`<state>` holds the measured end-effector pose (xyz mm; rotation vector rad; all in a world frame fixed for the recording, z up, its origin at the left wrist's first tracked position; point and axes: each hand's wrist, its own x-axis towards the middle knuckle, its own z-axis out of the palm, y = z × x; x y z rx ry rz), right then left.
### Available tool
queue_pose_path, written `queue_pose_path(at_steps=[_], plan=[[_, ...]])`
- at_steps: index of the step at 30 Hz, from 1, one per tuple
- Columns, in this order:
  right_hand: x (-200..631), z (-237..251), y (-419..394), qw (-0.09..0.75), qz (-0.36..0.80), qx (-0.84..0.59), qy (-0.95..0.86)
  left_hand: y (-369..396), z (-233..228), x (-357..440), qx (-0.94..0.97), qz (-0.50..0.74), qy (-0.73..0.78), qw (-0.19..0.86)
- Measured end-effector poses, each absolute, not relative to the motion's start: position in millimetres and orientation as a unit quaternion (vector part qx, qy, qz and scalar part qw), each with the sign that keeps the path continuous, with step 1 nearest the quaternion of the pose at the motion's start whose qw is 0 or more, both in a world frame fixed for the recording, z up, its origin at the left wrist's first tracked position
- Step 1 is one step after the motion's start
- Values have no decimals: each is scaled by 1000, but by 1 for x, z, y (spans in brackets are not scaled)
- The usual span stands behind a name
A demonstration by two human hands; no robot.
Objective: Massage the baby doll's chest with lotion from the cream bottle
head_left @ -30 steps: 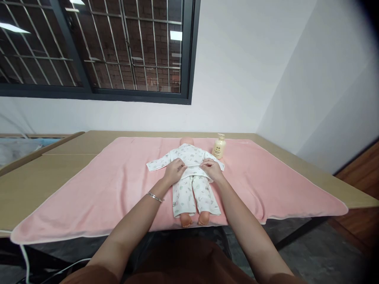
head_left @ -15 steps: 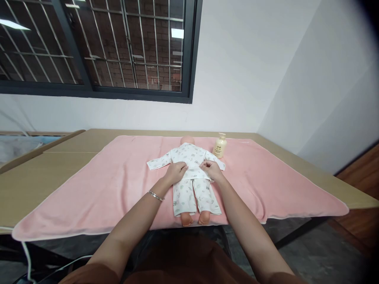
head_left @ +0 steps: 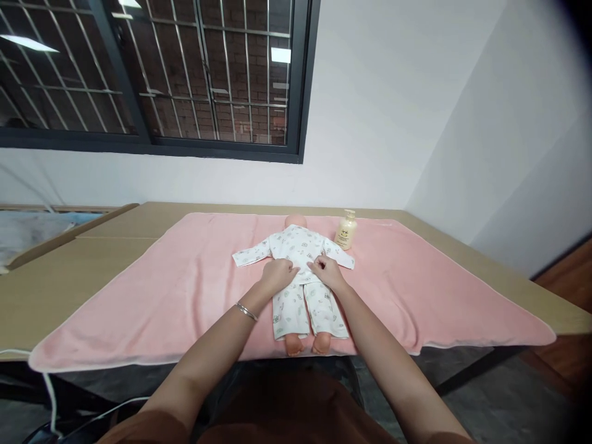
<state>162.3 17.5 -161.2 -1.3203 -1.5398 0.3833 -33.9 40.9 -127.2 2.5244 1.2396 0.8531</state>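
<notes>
Where the pink blanket (head_left: 176, 296) covers the wooden table (head_left: 69, 277), a baby doll (head_left: 300, 277) on its back, head toward the wall, feet at the near edge. Left hand (head_left: 277, 274) and right hand (head_left: 327, 271) both down on the doll's waist, at the hem of the white printed top (head_left: 296, 246) — fingers curled close together against the cloth; whether pinching it, cannot tell. Silver bracelet (head_left: 245, 311) on the left wrist. Cream pump bottle (head_left: 346, 230) upright just beside the doll's shoulder, on the blanket. Barred window (head_left: 152, 74) above.
</notes>
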Motion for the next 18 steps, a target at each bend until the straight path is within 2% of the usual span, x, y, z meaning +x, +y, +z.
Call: queue_pose_path(at_steps=[5, 8, 12, 15, 18], plan=[[160, -162, 14, 502, 162, -540, -656, -31, -128, -57, 821, 342, 451, 73], [159, -163, 11, 496, 155, -544, -659, -84, -146, -84, 795, 362, 456, 170], [158, -159, 6, 472, 144, -549, -675, -130, -187, -120, 711, 282, 501, 405], [157, -153, 0, 411, 124, -576, -695, -144, -217, -148, 636, 262, 560, 462], [158, -145, -12, 342, 124, -602, -711, -152, -239, -182, 582, 286, 625, 435]])
